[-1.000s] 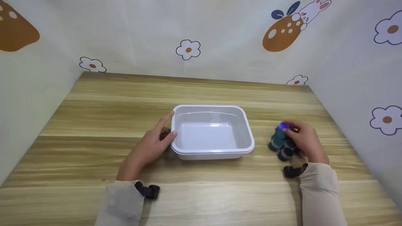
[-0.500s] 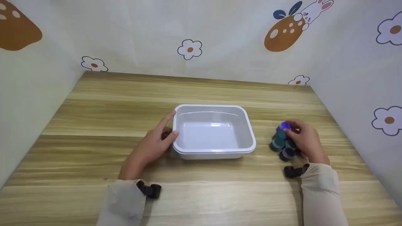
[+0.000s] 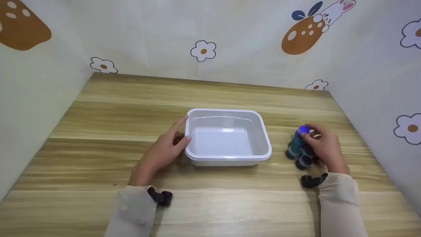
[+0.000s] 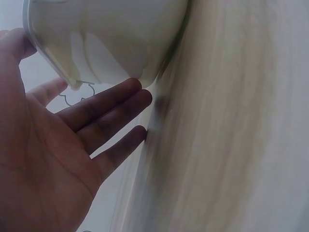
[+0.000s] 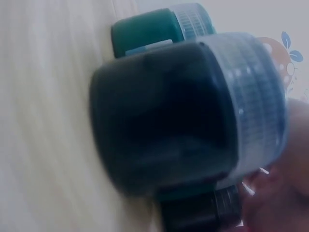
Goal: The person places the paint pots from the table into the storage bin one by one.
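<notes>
In the head view my left hand (image 3: 161, 151) rests at the left side of a white plastic tub (image 3: 227, 157). Its thumb and index fingertip touch the rim, while the left wrist view shows the other fingers (image 4: 116, 106) extended beside the tub wall. My right hand (image 3: 325, 146) pinches a small paint pot with a bright blue-violet lid (image 3: 303, 130) between thumb and index finger. That pot is at the back of a tight cluster. Around it stand a teal-green pot (image 3: 293, 152) and a near-black pot (image 3: 304, 162), which looms large in the right wrist view with its clear ribbed lid (image 5: 253, 101).
Everything stands on a wood-grain table (image 3: 230, 200). A pale cloth backdrop (image 3: 158, 39) printed with flowers and a rabbit encloses the back and sides. Black wrist cameras sit on both sleeves, the left camera (image 3: 161, 197) and the right camera (image 3: 310, 181).
The whole head view has drifted slightly, so tub, pots and hands all appear a little further right. Both hands keep their places at the tub rim and the blue-lidded pot.
</notes>
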`<act>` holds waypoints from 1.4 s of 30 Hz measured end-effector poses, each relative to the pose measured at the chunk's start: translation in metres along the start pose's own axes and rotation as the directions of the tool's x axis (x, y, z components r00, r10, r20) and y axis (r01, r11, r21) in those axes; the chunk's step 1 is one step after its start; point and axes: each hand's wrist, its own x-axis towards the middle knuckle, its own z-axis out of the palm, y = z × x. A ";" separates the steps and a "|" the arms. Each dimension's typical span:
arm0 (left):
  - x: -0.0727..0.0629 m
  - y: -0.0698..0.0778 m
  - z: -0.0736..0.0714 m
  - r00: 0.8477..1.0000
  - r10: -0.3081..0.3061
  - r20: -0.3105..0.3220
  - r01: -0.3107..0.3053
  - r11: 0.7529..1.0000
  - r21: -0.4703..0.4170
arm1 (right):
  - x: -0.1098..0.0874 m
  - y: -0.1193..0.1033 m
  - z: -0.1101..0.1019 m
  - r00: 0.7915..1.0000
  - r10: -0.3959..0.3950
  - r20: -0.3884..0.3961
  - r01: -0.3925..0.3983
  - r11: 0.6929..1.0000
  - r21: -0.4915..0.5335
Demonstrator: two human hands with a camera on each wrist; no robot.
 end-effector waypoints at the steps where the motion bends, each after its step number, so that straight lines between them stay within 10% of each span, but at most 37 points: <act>1: 0.000 0.000 0.000 1.000 0.006 -0.003 -0.006 1.000 -0.003 | 0.000 -0.002 0.000 1.000 0.003 0.002 -0.003 1.000 0.001; 22: 0.002 0.001 0.002 1.000 0.000 0.001 0.000 1.000 -0.027 | -0.001 -0.072 -0.029 0.993 -0.114 0.032 0.111 0.989 0.099; 42: -0.001 -0.003 0.002 1.000 0.006 -0.020 -0.007 0.999 -0.049 | 0.040 -0.168 -0.006 0.941 -0.289 0.176 0.272 0.955 0.115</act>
